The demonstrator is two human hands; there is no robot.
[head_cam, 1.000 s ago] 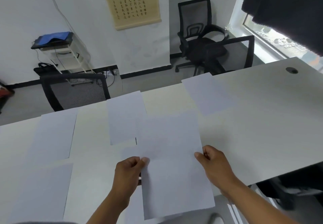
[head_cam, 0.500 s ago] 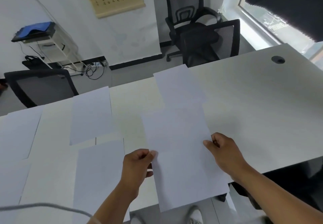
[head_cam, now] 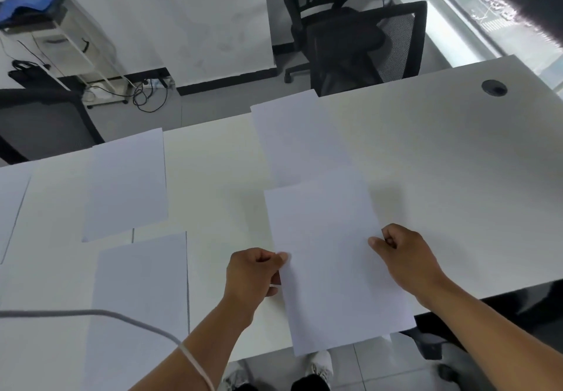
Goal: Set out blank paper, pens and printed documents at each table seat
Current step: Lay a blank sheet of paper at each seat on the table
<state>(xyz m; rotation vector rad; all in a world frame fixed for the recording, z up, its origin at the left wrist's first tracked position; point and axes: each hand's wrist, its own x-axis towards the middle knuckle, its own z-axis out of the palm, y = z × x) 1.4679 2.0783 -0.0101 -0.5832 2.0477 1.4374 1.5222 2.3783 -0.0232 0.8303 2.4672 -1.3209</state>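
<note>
No readable text shows; the sheets of paper (head_cam: pixel 332 238) look blank.

Held sheet (head_cam: pixel 332 256) before far sheet (head_cam: pixel 292 137) on table (head_cam: pixel 441 162)

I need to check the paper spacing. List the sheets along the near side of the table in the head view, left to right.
Sheet lying flat near the left → sheet held over the table edge, pinched by the left hand and the right hand.

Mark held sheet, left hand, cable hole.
held sheet (head_cam: pixel 332 256), head view, middle of the page
left hand (head_cam: pixel 251 275), head view, back of hand
cable hole (head_cam: pixel 494 88), head view, dark centre
</note>
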